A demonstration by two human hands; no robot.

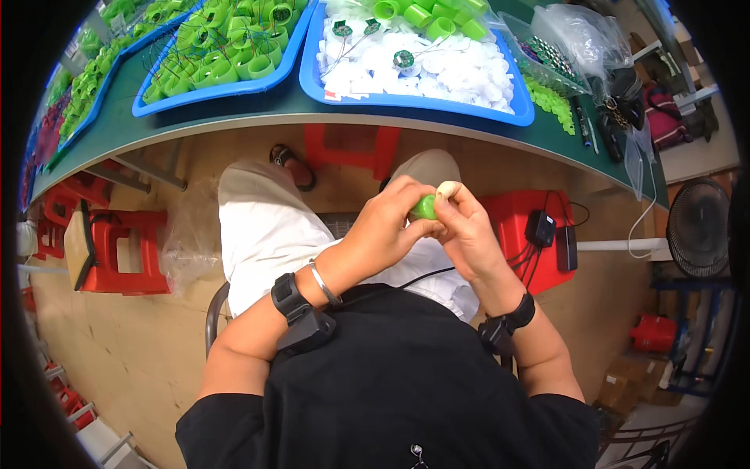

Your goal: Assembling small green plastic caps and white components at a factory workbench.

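Head: L fingers (405,195), R fingers (467,202) pinching grn part (423,208); blue tray (422,102) ahead, stool (506,216) R.

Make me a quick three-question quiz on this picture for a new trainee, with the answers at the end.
1. True or false: the left hand and right hand both touch the small green piece.
2. On which side is the silver bangle worn? A) right; B) left.
3. Fill in: the tray holding the white pieces is ____ in colour.

Key: 1. True. 2. B. 3. Blue.
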